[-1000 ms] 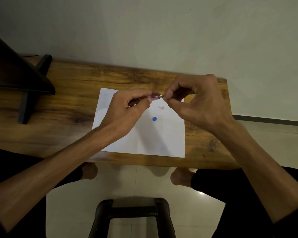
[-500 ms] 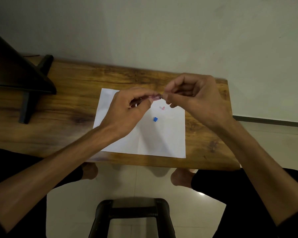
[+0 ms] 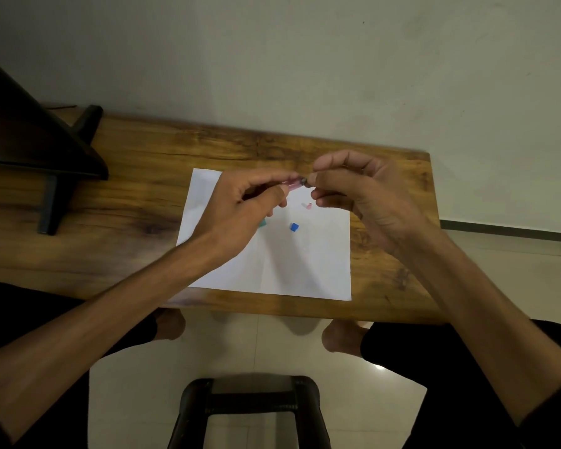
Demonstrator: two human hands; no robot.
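My left hand (image 3: 240,209) grips a thin pink translucent pen-like tube (image 3: 292,183) above a white sheet of paper (image 3: 272,267). My right hand (image 3: 363,196) pinches the tube's dark metal tip (image 3: 304,181) between thumb and forefinger. On the sheet lie a small pink piece (image 3: 309,206), a small blue piece (image 3: 294,227) and a teal piece (image 3: 262,223) half hidden under my left hand.
The paper lies on a wooden bench (image 3: 127,202) against a pale wall. A dark stand (image 3: 36,147) sits on the bench's left end. A black stool (image 3: 250,409) stands on the tiled floor between my legs.
Both hands stay together at the tube's tip. My right hand's fingers have shifted slightly, and the teal piece now shows beside my left hand.
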